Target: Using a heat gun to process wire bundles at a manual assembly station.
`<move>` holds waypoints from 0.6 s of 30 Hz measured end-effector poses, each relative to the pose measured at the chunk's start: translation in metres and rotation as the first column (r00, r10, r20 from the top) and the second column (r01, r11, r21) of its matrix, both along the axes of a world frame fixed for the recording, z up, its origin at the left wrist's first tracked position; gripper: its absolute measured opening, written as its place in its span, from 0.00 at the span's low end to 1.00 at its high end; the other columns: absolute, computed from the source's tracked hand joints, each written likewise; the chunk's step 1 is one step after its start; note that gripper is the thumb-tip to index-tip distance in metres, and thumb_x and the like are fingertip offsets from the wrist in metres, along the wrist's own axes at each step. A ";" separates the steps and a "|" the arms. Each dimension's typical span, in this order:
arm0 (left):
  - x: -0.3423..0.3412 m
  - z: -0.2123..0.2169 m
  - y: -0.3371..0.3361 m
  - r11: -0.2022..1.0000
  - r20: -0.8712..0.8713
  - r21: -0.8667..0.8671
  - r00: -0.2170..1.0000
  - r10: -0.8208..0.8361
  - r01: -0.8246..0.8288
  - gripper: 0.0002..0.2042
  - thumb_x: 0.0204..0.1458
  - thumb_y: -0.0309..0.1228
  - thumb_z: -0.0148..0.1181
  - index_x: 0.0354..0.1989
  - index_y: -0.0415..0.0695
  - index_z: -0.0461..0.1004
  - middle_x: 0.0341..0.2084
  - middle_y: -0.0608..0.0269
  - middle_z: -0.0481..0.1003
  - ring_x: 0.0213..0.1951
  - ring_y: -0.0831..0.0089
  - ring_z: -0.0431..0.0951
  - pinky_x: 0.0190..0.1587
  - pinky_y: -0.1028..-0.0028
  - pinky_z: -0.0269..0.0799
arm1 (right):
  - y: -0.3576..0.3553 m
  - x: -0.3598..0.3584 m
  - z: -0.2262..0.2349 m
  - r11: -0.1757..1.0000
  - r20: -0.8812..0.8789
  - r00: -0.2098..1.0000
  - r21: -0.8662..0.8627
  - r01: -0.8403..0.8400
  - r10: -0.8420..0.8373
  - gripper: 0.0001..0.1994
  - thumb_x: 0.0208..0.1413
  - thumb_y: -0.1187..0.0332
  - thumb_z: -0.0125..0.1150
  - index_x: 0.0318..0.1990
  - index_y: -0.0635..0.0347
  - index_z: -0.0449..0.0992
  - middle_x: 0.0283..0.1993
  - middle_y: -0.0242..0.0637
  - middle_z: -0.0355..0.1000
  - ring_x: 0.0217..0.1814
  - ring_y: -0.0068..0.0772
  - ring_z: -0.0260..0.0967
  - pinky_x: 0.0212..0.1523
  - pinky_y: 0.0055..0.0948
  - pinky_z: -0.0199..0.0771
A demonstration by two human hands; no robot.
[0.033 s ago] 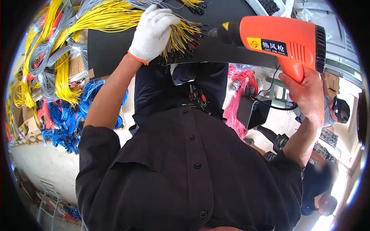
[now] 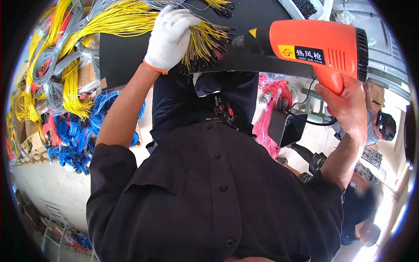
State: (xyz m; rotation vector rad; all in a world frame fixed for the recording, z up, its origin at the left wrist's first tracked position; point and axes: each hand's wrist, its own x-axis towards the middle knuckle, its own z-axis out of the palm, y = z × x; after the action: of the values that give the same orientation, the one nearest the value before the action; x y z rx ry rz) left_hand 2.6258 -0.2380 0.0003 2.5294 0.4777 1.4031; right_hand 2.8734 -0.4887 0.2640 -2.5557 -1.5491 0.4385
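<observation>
My left hand (image 2: 170,37), in a white glove with an orange cuff, grips a bundle of thin yellow wires (image 2: 126,19) lying on a black tabletop (image 2: 122,61). The wires' black-tipped ends (image 2: 209,39) fan out just right of the glove. My bare right hand (image 2: 345,105) is closed around the handle of an orange heat gun (image 2: 318,46). Its dark nozzle (image 2: 244,41) points left at those wire ends, very close to them.
Bundles of yellow, grey, red and blue wires (image 2: 74,139) hang and pile at the left. Pink-red wires (image 2: 268,122) sit below the table beside a black box. The gun's black cord (image 2: 305,118) trails down. Another person (image 2: 379,126) works at the right.
</observation>
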 end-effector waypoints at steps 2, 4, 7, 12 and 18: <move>-0.013 0.000 0.004 0.998 0.021 -0.003 0.998 0.060 -0.060 0.18 0.50 0.17 0.62 0.49 0.49 0.80 0.46 0.60 0.82 0.55 0.57 0.79 0.70 0.51 0.64 | 0.005 -0.001 -0.002 1.000 -0.006 1.000 -0.004 -0.021 0.021 0.09 0.61 0.69 0.72 0.40 0.65 0.80 0.24 0.24 0.71 0.22 0.13 0.63 0.22 0.21 0.62; -0.025 -0.005 0.002 0.983 0.058 -0.064 0.982 0.178 -0.174 0.19 0.50 0.17 0.63 0.51 0.48 0.80 0.46 0.59 0.82 0.55 0.56 0.80 0.70 0.51 0.64 | 0.011 -0.003 -0.003 0.998 0.087 0.996 -0.058 0.000 0.006 0.10 0.61 0.67 0.72 0.39 0.65 0.80 0.24 0.24 0.71 0.21 0.13 0.63 0.23 0.22 0.63; -0.044 -0.014 -0.003 0.958 0.042 -0.113 0.963 0.268 -0.262 0.19 0.51 0.18 0.63 0.52 0.47 0.79 0.46 0.59 0.83 0.54 0.56 0.81 0.71 0.50 0.64 | 0.016 -0.001 0.002 0.998 0.036 0.999 -0.061 -0.032 0.034 0.11 0.60 0.66 0.73 0.39 0.66 0.80 0.24 0.24 0.71 0.21 0.15 0.65 0.26 0.24 0.64; -0.057 -0.021 -0.009 0.936 0.035 -0.182 0.949 0.312 -0.301 0.19 0.51 0.18 0.62 0.53 0.45 0.78 0.44 0.59 0.83 0.52 0.55 0.81 0.71 0.51 0.64 | 0.025 -0.006 0.001 0.999 0.184 0.982 -0.027 -0.047 0.051 0.10 0.59 0.67 0.73 0.38 0.66 0.81 0.22 0.25 0.71 0.21 0.14 0.66 0.24 0.23 0.64; -0.051 -0.017 -0.010 0.949 -0.012 -0.147 0.960 0.279 -0.278 0.19 0.51 0.18 0.63 0.52 0.45 0.78 0.44 0.60 0.83 0.52 0.55 0.81 0.71 0.51 0.64 | 0.020 0.009 0.004 0.993 0.100 0.990 0.048 -0.106 0.101 0.10 0.58 0.69 0.73 0.38 0.66 0.80 0.23 0.28 0.72 0.22 0.16 0.69 0.22 0.24 0.64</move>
State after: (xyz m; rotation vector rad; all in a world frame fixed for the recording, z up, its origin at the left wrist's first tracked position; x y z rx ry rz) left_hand 2.5747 -0.2483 -0.0165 2.4076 0.9325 1.4078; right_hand 2.8819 -0.4683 0.2682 -2.5000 -1.7081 0.2821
